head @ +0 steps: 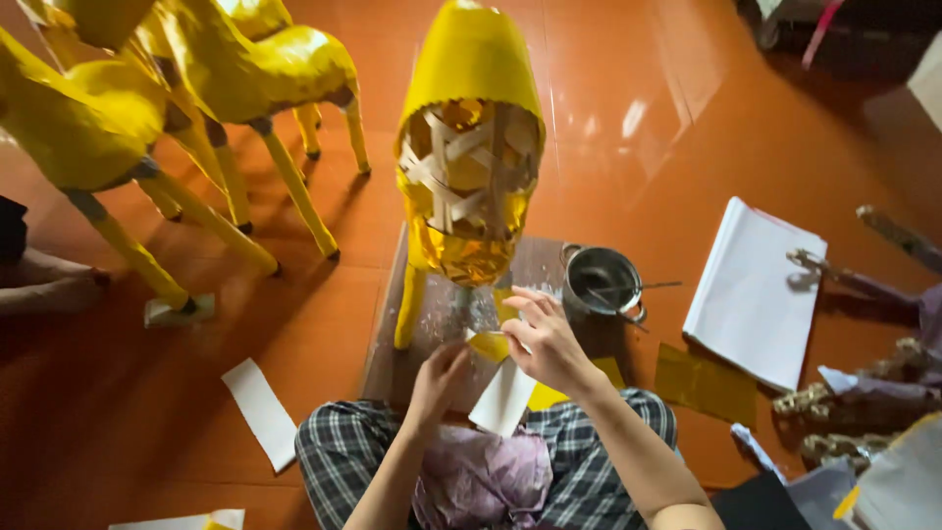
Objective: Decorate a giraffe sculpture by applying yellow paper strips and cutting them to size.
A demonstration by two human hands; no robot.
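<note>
A yellow paper-covered animal figure (471, 69) stands before me, its open end showing a woven bamboo-strip frame (469, 167). My right hand (546, 342) pinches a small yellow paper piece (490, 345) just below the figure. My left hand (439, 378) touches the same piece from the left. A white paper strip (502, 400) hangs beneath my hands, over my plaid-trousered lap (334, 447). The figure's yellow leg (409, 304) rests on a brown board (392, 334).
A small metal pot (601, 281) with a brush sits right of the figure. Other yellow figures (196, 88) stand at the left. White paper sheets (751, 290), yellow paper pieces (705, 385), a white strip (260, 410) and gold ornaments (854, 412) lie on the orange floor.
</note>
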